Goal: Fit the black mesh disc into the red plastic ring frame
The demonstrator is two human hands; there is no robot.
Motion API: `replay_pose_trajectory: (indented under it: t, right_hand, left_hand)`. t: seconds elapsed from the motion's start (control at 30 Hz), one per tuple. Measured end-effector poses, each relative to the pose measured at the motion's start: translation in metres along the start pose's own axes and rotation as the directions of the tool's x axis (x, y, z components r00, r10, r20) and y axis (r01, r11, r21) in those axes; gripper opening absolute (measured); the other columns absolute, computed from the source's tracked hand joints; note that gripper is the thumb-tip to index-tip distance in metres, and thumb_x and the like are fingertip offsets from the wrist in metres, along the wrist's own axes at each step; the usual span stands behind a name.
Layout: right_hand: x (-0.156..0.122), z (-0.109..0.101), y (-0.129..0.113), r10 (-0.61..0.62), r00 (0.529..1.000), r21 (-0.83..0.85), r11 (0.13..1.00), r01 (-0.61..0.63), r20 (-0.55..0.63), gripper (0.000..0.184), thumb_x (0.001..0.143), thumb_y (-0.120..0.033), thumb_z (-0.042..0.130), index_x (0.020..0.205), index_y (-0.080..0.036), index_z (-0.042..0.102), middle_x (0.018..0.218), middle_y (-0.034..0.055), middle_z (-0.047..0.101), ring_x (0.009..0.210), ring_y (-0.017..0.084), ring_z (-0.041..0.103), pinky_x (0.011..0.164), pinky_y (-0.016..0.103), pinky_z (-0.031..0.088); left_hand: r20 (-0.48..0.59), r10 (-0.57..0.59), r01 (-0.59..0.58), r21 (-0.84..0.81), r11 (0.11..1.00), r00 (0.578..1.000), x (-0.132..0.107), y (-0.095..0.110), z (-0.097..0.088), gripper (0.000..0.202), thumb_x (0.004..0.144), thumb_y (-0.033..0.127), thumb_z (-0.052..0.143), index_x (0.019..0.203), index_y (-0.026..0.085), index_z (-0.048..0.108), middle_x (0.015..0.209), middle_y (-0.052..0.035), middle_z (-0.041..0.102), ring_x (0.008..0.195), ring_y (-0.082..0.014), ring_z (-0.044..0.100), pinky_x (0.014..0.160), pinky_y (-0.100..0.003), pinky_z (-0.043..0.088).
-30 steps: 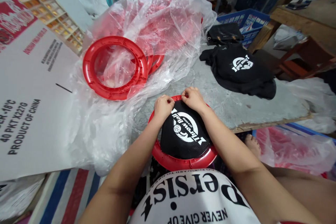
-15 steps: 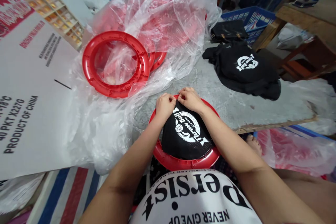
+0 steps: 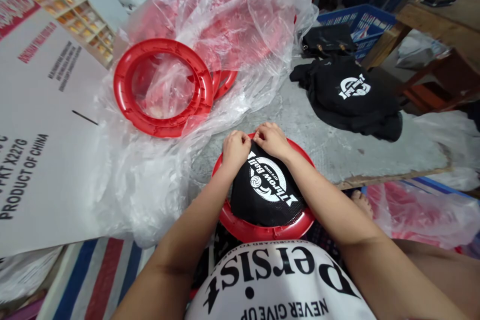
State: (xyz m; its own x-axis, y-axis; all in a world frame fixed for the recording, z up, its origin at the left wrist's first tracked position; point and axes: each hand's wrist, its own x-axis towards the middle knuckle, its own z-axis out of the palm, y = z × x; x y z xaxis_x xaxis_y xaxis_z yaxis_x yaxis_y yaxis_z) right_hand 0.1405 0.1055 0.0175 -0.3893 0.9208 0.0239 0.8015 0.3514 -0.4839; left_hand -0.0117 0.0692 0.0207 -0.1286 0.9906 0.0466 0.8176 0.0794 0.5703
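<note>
In front of my body, a red plastic ring rests at the near edge of the table. Black mesh fabric with a white "Throw Ball" print lies across it, short of the ring's lower right rim. At the ring's far side, my left hand pinches the fabric's edge with bent fingers. Close beside it, my right hand is closed on the same edge, thumb and fingertips together. The fingertips partly cover the rim there.
More red rings lie on a clear plastic bag holding red parts. A pile of black printed fabric is on the grey table, near a black bag. A large white carton stands at left; a blue crate is behind.
Both hands keep their pinch at the far rim, with hardly any movement. The view has shifted slightly, moving the background a little.
</note>
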Motion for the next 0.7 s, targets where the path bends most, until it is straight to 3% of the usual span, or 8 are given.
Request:
replay_pose_trajectory:
  t: [0.4, 0.7]
  right_hand:
    - [0.0002, 0.0007, -0.0017, 0.022, 1.0, -0.001, 1.0, -0.022, -0.01, 0.019, 0.103, -0.027, 0.058, 0.1, -0.019, 0.074, 0.123, 0.0113, 0.071, 0.117, 0.029, 0.058, 0.106, 0.041, 0.042]
    - [0.0004, -0.0027, -0.0095, 0.09, 0.996, -0.079, 0.993, -0.088, 0.019, 0.026, 0.105, -0.027, 0.051, 0.105, -0.018, 0.076, 0.127, 0.013, 0.071, 0.118, 0.029, 0.058, 0.103, 0.039, 0.044]
  left_hand:
    - [-0.02, 0.002, -0.001, 0.067, 0.998, 1.0, -0.0006, 0.0006, 0.0022, 0.019, 0.095, 0.015, 0.058, 0.087, 0.019, 0.074, 0.103, -0.0096, 0.075, 0.1, -0.023, 0.069, 0.095, -0.034, 0.051]
    - [0.025, 0.016, -0.019, 0.111, 0.994, 1.0, 0.0013, 0.0019, 0.0016, 0.023, 0.097, 0.016, 0.054, 0.093, 0.016, 0.077, 0.109, -0.0146, 0.075, 0.108, -0.0264, 0.071, 0.102, -0.037, 0.052]
